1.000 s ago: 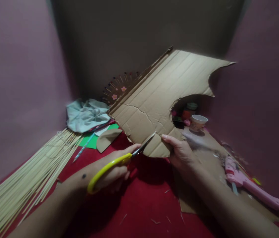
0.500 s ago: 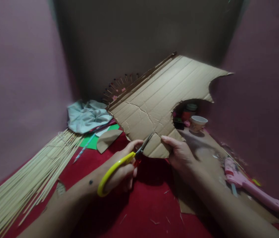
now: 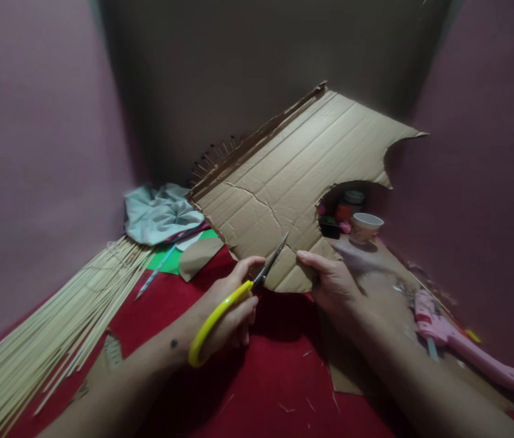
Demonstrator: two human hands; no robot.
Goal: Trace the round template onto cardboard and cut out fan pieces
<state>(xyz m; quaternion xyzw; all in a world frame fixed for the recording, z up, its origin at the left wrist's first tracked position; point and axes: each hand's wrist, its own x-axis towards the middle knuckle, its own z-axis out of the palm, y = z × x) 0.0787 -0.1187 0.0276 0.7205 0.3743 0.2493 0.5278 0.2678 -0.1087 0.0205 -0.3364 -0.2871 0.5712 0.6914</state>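
Observation:
My left hand (image 3: 232,310) grips yellow-handled scissors (image 3: 238,292), fingers wrapped through the loops. The blades point up and right into the lower edge of a large sheet of corrugated cardboard (image 3: 293,176). My right hand (image 3: 329,280) pinches that sheet's lower corner, thumb on top, and holds it tilted above the red floor cloth (image 3: 275,371). The sheet has rounded pieces cut out of its right side.
A bundle of thin bamboo sticks (image 3: 47,340) fans across the left. A grey cloth (image 3: 160,210), green paper (image 3: 172,261), a pen and a cardboard cut-out (image 3: 197,255) lie behind. A white cup (image 3: 365,225) and small pots stand at right, near a pink glue gun (image 3: 457,347).
My left hand with the scissors has moved right and forward, pushing the blades deeper into the cardboard's edge. The sheet shifted slightly. My right hand kept its grip.

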